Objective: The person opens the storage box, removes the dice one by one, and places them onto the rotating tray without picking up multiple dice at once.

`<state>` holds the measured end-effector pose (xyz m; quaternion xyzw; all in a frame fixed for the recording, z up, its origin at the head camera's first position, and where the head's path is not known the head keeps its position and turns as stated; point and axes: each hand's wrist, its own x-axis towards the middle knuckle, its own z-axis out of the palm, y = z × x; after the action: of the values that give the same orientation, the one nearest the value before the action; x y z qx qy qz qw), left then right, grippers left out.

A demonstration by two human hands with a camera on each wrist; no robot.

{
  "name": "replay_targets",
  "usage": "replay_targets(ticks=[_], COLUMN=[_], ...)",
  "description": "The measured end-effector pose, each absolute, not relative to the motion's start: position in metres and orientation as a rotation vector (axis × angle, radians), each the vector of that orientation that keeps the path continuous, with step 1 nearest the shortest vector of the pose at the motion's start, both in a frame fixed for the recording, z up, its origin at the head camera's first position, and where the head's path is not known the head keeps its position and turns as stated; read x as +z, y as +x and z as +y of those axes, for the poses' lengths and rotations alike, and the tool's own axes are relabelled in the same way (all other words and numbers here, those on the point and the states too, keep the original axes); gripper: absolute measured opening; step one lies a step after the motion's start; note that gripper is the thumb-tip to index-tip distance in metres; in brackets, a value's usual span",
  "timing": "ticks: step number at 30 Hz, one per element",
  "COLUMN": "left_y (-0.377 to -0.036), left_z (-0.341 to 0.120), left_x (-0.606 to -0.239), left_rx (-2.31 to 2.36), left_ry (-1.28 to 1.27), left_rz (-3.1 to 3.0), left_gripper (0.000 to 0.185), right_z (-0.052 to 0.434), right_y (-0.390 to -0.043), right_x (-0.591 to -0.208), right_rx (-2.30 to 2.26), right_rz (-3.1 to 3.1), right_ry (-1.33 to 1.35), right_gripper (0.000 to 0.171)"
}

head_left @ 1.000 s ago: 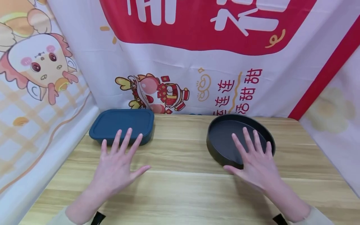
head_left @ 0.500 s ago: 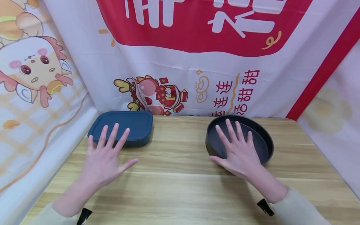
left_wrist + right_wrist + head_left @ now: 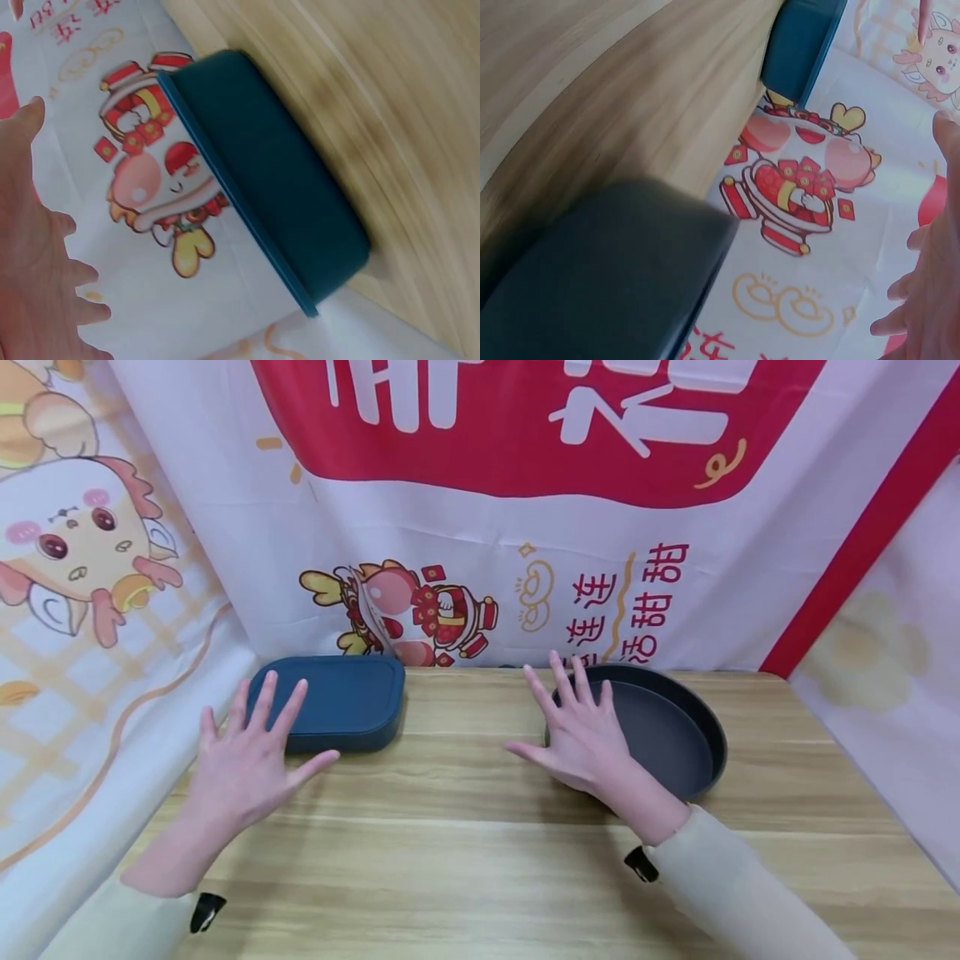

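A dark blue rectangular lidded box [image 3: 337,700] [image 3: 270,180] sits at the back left of the wooden table [image 3: 480,860]. A round black pan [image 3: 660,735] [image 3: 600,277] stands at the back right, empty. My left hand [image 3: 247,760] [image 3: 34,247] hovers with fingers spread straight over the box's front left corner, holding nothing. With straight spread fingers, my right hand [image 3: 577,735] [image 3: 930,285] hangs above the pan's left rim; it holds nothing either. Whether either hand touches anything cannot be told.
A printed cloth backdrop [image 3: 480,527] with cartoon figures and red lettering closes off the back and both sides of the table. Bare wood lies between the box and the pan and along the front.
Both hands have moved forward and to the left: the left from the box's front edge to its left corner, the right from over the pan's middle to its left rim.
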<state>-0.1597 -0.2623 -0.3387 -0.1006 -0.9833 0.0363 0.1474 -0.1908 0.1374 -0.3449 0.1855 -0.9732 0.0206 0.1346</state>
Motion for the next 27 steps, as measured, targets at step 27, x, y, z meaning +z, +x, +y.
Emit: replay_targets(ticks=[27], left_y=[-0.200], left_z=[-0.325], left_x=[-0.372], left_rx=[-0.020], left_ry=[-0.073], left_rz=[-2.927], left_gripper=[0.102], right_z=[0.018], right_y=[-0.233], right_x=[-0.397], right_rx=[0.328], right_rz=[-2.943], right_ry=[0.614], right_gripper=[0.094])
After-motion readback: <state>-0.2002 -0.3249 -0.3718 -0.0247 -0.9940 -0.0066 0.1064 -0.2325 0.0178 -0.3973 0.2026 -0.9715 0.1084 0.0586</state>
